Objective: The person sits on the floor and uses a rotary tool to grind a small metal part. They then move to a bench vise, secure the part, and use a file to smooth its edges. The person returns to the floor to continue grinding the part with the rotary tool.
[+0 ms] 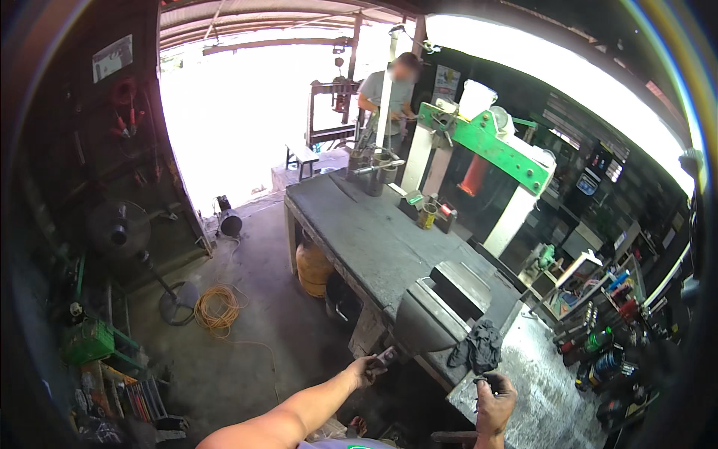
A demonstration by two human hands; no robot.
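A large grey bench vise (432,318) stands at the near end of a dark-topped workbench (351,224). Below its front, my left hand (363,371) is closed around a short greyish metal piece (386,357); whether that piece belongs to the vise cannot be made out. My right hand (496,401) is over the bench's near right corner, fingers curled and thumb up. Something small and dark shows at its fingertips, too small to name. Just beyond those fingers a crumpled black rag (479,346) lies against the vise.
A green-beamed press frame (486,142) rises behind the bench, where a person (389,93) stands. Cans (427,217) sit on the far side of the bench. An orange gas cylinder (313,268) is underneath. To the left are a coiled orange hose (217,309) and a pedestal fan (120,232).
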